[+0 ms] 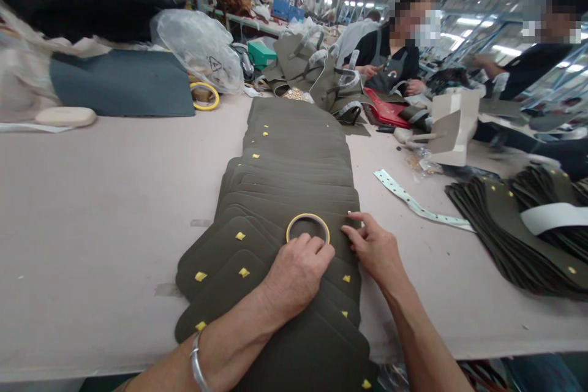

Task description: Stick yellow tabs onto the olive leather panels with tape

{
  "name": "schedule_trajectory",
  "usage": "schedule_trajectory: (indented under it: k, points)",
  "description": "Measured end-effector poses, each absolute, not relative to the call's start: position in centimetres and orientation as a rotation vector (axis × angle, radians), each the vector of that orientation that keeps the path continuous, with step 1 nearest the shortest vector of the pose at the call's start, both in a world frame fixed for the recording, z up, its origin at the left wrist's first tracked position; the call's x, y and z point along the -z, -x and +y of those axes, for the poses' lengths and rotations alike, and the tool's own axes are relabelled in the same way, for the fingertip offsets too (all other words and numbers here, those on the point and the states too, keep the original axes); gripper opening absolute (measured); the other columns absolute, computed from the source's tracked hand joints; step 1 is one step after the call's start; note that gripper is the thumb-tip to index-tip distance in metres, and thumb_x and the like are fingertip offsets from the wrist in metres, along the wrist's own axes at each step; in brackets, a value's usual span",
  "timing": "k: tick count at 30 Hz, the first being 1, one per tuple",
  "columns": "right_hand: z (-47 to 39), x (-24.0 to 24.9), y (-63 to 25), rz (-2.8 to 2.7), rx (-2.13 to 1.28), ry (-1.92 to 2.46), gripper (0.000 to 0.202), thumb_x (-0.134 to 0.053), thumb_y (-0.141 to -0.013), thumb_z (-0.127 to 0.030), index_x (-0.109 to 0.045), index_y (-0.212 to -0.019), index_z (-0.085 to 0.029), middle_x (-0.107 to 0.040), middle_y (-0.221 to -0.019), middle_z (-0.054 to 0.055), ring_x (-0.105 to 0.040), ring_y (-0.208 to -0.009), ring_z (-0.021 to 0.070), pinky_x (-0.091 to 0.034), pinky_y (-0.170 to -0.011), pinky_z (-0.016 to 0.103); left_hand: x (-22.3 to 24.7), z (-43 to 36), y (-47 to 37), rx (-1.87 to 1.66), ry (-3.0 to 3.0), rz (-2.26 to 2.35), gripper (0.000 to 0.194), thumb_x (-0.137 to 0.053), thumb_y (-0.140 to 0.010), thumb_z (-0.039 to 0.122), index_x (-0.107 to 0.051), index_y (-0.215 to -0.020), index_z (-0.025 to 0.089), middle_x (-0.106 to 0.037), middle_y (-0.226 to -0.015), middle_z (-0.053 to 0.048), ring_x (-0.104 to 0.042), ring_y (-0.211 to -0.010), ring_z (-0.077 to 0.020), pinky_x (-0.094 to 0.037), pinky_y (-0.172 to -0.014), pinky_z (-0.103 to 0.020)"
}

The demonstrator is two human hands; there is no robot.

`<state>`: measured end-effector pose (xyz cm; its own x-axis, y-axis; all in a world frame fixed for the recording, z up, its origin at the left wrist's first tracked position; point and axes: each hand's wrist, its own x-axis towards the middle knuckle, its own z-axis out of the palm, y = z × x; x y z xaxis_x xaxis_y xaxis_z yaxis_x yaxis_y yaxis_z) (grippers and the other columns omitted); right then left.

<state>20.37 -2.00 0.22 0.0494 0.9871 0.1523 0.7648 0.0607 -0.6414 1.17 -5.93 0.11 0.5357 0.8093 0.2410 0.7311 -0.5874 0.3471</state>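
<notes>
My left hand [301, 272], with a silver bangle on its wrist, is closed on the near side of a roll of yellow tape [309, 217]. The roll is over a long overlapping row of dark olive panels [294, 187] with rounded corners. Small yellow tape pieces [244, 272] stick to several panels near their edges. At the right edge of the row is my right hand [377, 252]. Its thumb and index finger are apart, their tips over a panel's edge; its other fingers are curled and partly hidden.
Stacked olive strips [509, 226] with a white band lie at right, beside a pale dotted strip [418, 202]. A second yellow tape roll [205, 108], a plastic bag [197, 49] and a dark blue-grey sheet [122, 82] lie at back left. Co-workers [390, 52] are across the table.
</notes>
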Motion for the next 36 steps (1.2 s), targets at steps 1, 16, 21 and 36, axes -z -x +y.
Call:
schedule_trajectory:
  k: [1, 16, 21, 36]
  points:
    - [-2.3, -0.1, -20.6, -1.692, -0.557, 1.756, 0.033, -0.061, -0.081, -0.044, -0.064, -0.103, -0.019, -0.063, -0.054, -0.003, -0.062, -0.048, 0.0165, -0.049, -0.048, 0.026, -0.1, -5.9, -1.1, -0.576, -2.563, 1.305, 0.013, -0.046, -0.092, 0.014, -0.058, -0.094, 0.019, -0.061, -0.091, -0.003, -0.054, -0.084, -0.0207, -0.051, -0.073, -0.033]
    - [-2.2, 0.2, -19.5, -2.011, -0.139, 1.661, 0.021, -0.051, -0.087, -0.03, -0.068, -0.081, -0.02, -0.07, -0.072, 0.002, -0.065, -0.064, 0.0167, -0.045, -0.062, 0.026, 0.0, -5.9, -0.7, -0.866, -2.491, 1.219, 0.018, -0.042, -0.094, 0.014, -0.059, -0.097, 0.018, -0.063, -0.087, -0.004, -0.061, -0.081, -0.0175, -0.054, -0.074, -0.03]
    - [-1.6, -0.2, -19.4, -2.006, -0.225, 1.748, 0.02, -0.051, -0.086, -0.031, -0.067, -0.078, -0.022, -0.062, -0.061, -0.002, -0.057, -0.056, 0.0144, -0.041, -0.057, 0.025, 0.0, -6.1, -0.3, -1.096, -2.433, 1.099, 0.026, -0.039, -0.095, 0.014, -0.059, -0.11, 0.018, -0.066, -0.081, -0.002, -0.065, -0.076, -0.0135, -0.055, -0.073, -0.025]
    - [-7.7, -2.7, -18.2, -2.066, -0.335, 1.124, 0.017, -0.052, -0.088, -0.013, -0.065, -0.097, -0.021, -0.07, -0.091, 0.006, -0.065, -0.085, 0.0176, -0.053, -0.076, 0.031, 0.6, -6.3, -0.5, -1.154, -2.429, 1.073, 0.038, -0.043, -0.097, 0.023, -0.038, -0.135, 0.016, -0.072, -0.102, -0.007, -0.07, -0.088, -0.0163, -0.057, -0.079, -0.027]
